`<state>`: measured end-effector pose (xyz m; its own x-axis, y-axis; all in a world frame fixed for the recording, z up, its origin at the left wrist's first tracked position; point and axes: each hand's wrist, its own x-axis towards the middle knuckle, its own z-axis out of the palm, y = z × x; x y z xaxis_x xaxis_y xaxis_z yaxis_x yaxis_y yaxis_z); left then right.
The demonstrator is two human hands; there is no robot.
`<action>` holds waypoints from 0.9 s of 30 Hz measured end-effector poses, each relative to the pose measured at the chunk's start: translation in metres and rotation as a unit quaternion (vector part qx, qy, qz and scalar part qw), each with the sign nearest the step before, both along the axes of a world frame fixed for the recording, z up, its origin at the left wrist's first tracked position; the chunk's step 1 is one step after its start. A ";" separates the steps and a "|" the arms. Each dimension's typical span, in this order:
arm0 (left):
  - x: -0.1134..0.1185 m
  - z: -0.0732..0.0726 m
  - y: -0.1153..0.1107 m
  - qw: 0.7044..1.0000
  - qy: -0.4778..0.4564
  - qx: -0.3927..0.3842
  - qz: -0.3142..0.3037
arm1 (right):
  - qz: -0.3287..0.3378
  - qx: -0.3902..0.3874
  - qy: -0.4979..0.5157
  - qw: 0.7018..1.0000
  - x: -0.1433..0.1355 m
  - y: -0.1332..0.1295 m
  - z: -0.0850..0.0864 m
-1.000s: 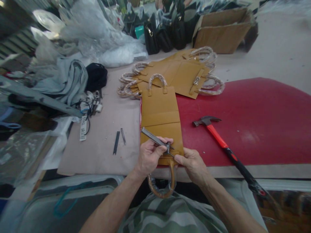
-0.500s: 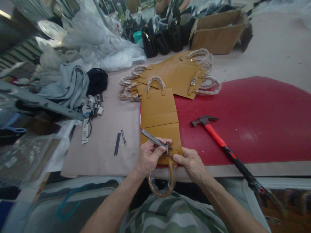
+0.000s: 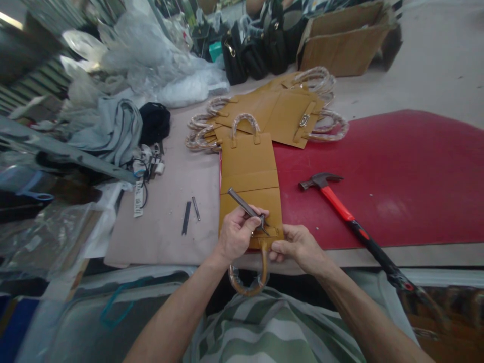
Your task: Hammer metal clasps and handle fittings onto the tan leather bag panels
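Note:
A tan leather panel (image 3: 249,164) lies lengthwise in front of me, its near handle (image 3: 247,291) hanging past the table edge. My left hand (image 3: 236,234) is closed around a metal tool (image 3: 242,201), which slants over the panel's near end. Small metal pieces show by its fingertips, too small to make out. My right hand (image 3: 297,244) pinches the panel's near right corner between thumb and fingers. To the left, a dark flat strip (image 3: 186,218) and a thin metal rod (image 3: 195,208) lie on the table.
A claw hammer (image 3: 340,204) rests on the red sheet (image 3: 397,176) to the right. More tan panels (image 3: 272,108) with wrapped handles are piled beyond. Black bags (image 3: 253,55) and a cardboard box (image 3: 344,43) stand at the back. Plastic wrapping (image 3: 151,65) and cloth (image 3: 113,131) fill the left.
The camera view has shifted slightly. The metal tool now stands at a somewhat different angle in my left hand, and my right thumb has moved off the small metal pieces to the panel's corner.

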<state>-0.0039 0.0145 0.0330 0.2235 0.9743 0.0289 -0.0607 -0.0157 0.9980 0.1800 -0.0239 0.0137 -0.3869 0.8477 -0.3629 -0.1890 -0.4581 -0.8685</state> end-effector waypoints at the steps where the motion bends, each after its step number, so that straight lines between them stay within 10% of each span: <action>1: 0.001 0.001 0.001 1.000 -0.004 -0.001 0.000 | -0.010 -0.005 0.005 1.000 -0.001 0.000 0.000; 13: 0.009 0.007 -0.002 0.997 0.050 0.066 0.000 | -0.056 -0.044 0.038 0.997 -0.003 0.002 0.001; 27: 0.013 -0.024 -0.005 0.986 0.119 0.115 -0.005 | -0.119 -0.105 -0.044 0.986 -0.012 -0.006 0.002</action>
<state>0.0093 0.0096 0.0093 0.2613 0.9453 0.1951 0.1734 -0.2448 0.9539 0.1675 -0.0297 0.0162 -0.1457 0.8135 -0.5630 -0.2415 -0.5811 -0.7772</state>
